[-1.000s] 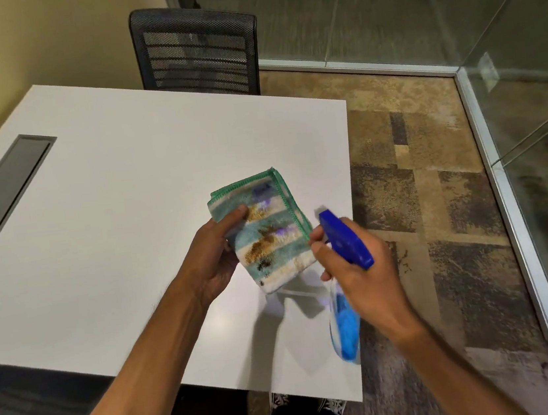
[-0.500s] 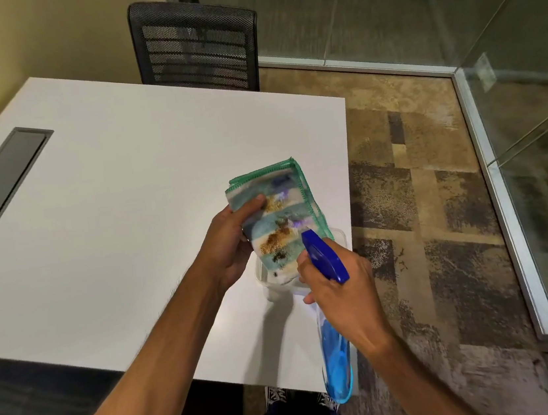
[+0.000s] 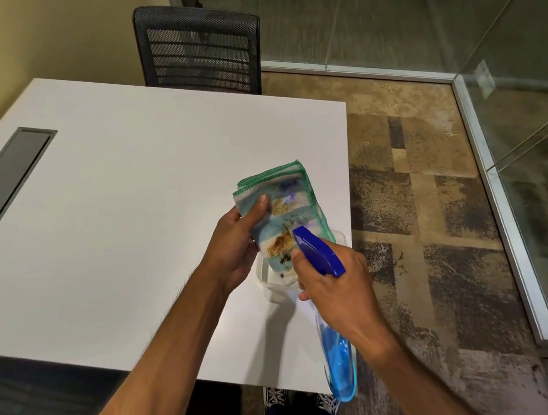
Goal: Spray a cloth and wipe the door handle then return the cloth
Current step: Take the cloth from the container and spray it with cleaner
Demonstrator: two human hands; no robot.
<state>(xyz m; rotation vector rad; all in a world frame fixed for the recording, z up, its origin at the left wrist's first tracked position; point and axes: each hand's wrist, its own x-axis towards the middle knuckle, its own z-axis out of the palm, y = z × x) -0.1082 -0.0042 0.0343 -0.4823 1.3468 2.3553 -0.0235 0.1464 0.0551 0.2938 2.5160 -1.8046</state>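
Now; left hand (image 3: 236, 246) grips cloth (image 3: 288, 205) over clear tub (image 3: 262, 272); right hand (image 3: 340, 294) grips spray bottle (image 3: 319, 253), blue liquid (image 3: 341, 371) inside

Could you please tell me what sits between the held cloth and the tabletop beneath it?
A clear plastic container, standing on the white table under the cloth, in the head view.

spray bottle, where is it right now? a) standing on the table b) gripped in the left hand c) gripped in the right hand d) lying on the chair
c: the right hand grips the spray bottle below its blue head, its nozzle toward the cloth that the left hand holds.
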